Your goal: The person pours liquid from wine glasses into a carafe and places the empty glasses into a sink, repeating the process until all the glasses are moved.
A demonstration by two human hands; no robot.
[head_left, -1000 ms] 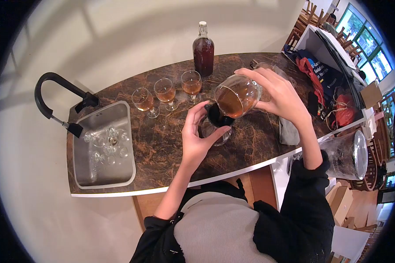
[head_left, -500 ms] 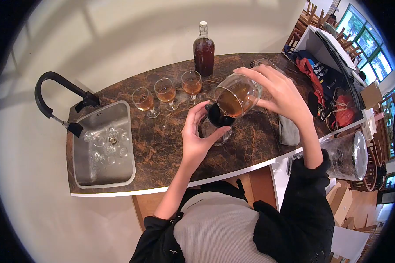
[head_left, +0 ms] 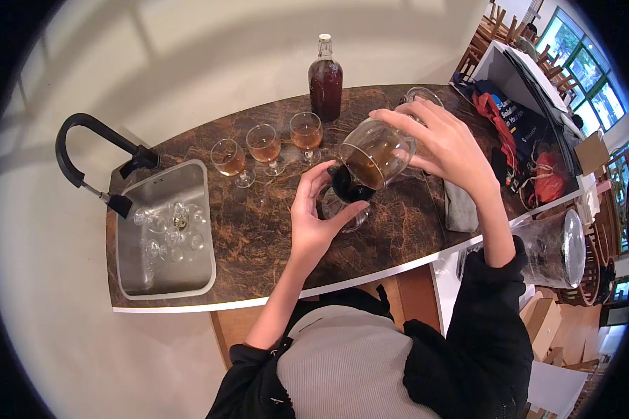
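Note:
My right hand (head_left: 444,143) grips a round clear glass carafe (head_left: 377,150) from above and tilts it left. Some amber liquid lies at its lowered rim, which meets a black funnel (head_left: 347,185). Fingers and thumb of my left hand (head_left: 314,216) curl around the funnel. Beneath it stands a clear glass vessel (head_left: 356,220) on the counter, its upper part hidden by the funnel and hand. Three stemmed glasses, the left one (head_left: 229,159), the middle one (head_left: 264,146) and the right one (head_left: 306,134), hold amber liquid further back.
A swing-top bottle (head_left: 326,87) of dark red liquid stands by the wall. On the left, wet glassware lies in the sink (head_left: 210,230) beside a black faucet (head_left: 73,140). A grey cloth (head_left: 460,208) and a bin of bags (head_left: 524,133) are to the right.
The carafe is tipped slightly more, and less amber liquid shows in it. My left hand and the funnel have stayed in place.

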